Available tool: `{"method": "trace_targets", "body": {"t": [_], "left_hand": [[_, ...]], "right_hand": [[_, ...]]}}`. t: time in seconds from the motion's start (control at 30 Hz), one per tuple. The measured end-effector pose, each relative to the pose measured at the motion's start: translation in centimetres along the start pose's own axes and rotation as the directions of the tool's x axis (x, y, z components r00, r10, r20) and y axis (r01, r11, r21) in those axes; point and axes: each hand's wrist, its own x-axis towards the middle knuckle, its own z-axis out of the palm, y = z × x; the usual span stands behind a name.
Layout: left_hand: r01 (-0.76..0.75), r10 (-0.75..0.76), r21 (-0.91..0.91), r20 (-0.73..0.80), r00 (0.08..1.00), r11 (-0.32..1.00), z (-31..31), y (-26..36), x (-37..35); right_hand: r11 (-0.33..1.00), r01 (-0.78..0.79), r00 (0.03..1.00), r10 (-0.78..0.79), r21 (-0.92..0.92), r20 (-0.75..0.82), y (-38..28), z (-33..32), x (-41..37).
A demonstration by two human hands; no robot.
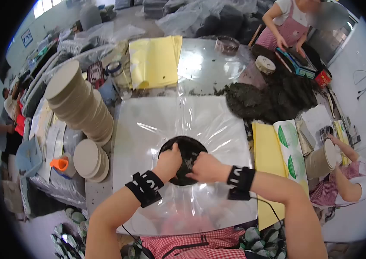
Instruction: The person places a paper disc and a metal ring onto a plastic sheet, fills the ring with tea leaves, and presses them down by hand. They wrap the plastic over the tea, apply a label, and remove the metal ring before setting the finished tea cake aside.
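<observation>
dark disc (pixel 187 146): lying in the middle of the clear film (pixel 211 118) on the bench (pixel 204 60).
left hand (pixel 168 162): fingers curling closed, gripping the dark disc's left edge.
right hand (pixel 206 167): fingers curling closed, gripping the dark disc's near right part.
round boards (pixel 81 105): leaning in a stack, far left.

We see the disc (pixel 183 159) on the plastic sheet (pixel 148 125) mid-desk (pixel 204 64); stacked rounds (pixel 79 101) left; paper sheets (pixel 267 151) right; soil heap (pixel 269 97) behind.

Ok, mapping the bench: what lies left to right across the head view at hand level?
Orange-capped container → stack of round beige discs → left hand → right hand (both on black round disc) → yellow paper sheet → white sheet of green leaf labels
</observation>
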Motion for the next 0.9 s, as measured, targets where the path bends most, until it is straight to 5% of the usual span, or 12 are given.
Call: {"method": "trace_targets", "body": {"t": [0.07,0.17,0.2,0.27,0.3,0.43,0.5,0.63,0.7,0.77,0.8,0.9], "left_hand": [[-0.054,0.051,-0.11,-0.027,0.998,0.993,-2.0,-0.7,-0.7],[-0.117,0.038,-0.28,-0.274,0.961,0.953,-5.3,-3.6,-2.0],[-0.147,0.011,-0.338,-0.372,0.928,0.93,-6.2,-4.2,-2.8],[0.056,-0.243,-0.249,-0.831,0.5,0.967,-10.1,-3.5,-2.4],[0.1,-0.321,-0.309,-0.842,0.434,0.946,-11.7,-4.1,-1.1],[-0.023,-0.307,-0.439,-0.664,0.682,0.898,-9.8,-10.1,2.1],[-0.072,-0.078,-0.148,-0.803,0.591,0.986,-14.6,-6.4,-2.1],[-0.005,-0.622,-0.696,-0.644,0.445,0.718,-7.1,-8.3,-7.2],[0.172,-0.623,-0.887,-0.152,0.767,0.428,2.6,-12.3,-10.6],[0.38,-0.268,-0.891,0.314,0.911,0.247,-2.0,-7.5,-13.1],[0.119,-0.263,-0.937,0.03,0.964,0.329,-1.5,-8.3,-13.9],[-0.461,-0.529,-0.853,-0.28,0.801,-0.246,-1.8,-11.4,-16.4]], "right_hand": [[0.999,-0.042,0.994,0.043,-0.012,0.1,-1.2,-1.0,0.9],[0.989,0.01,0.905,0.053,0.145,-0.423,-0.8,-0.9,-0.3],[0.981,-0.098,0.943,0.146,0.17,-0.3,-0.8,-0.8,0.2],[0.998,0.058,0.921,-0.057,-0.01,-0.384,-1.1,1.1,2.9],[0.984,0.131,0.896,-0.169,-0.119,-0.412,-0.9,1.4,4.2],[0.994,0.072,0.971,-0.089,-0.083,-0.22,-1.2,2.4,4.4],[0.996,0.083,0.98,-0.089,-0.039,-0.18,-0.5,3.4,4.8],[0.996,0.087,0.974,-0.085,0.001,-0.208,-0.1,3.4,4.8],[0.996,0.083,0.98,-0.079,0.012,-0.185,-0.4,3.4,4.7],[0.995,0.101,0.972,-0.102,-0.013,-0.212,-0.3,3.8,4.7],[0.996,0.087,0.975,-0.09,-0.023,-0.205,-0.3,3.4,4.7],[0.997,0.075,0.975,-0.074,-0.006,-0.21,-1.5,3.3,4.1]]}}
